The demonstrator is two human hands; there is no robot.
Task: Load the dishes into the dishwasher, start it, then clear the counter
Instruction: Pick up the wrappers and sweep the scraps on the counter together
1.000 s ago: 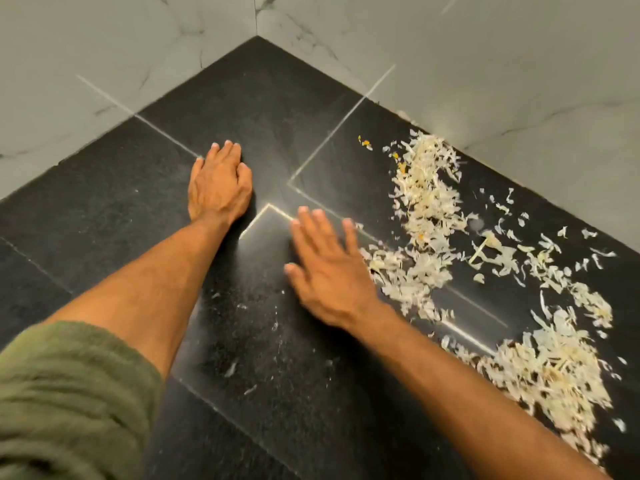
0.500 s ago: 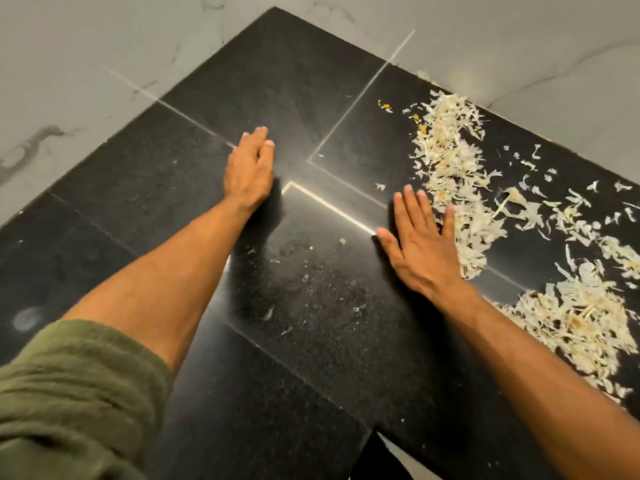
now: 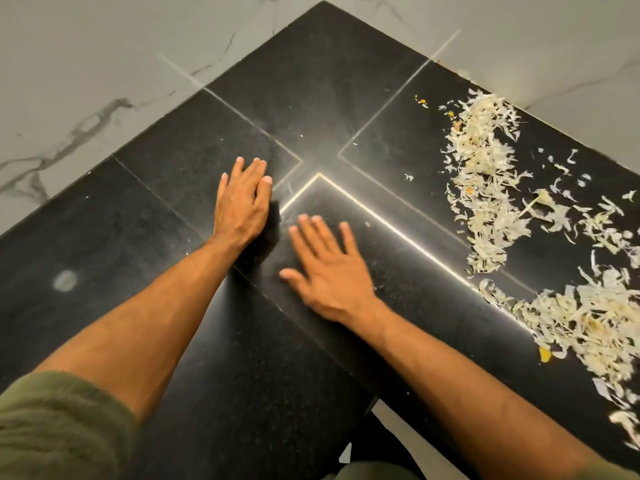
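Head view shows both hands flat and open on the black counter, holding nothing. The left hand rests palm down, fingers together; the right hand, blurred, lies just beside it with fingers spread. Pale vegetable scraps lie scattered well to the right of the right hand, a second heap nearer the counter's edge. These shreds look light, thin and limp, likely to scatter or cling, so pinching seems poor; sweeping them together with a palm edge should work better.
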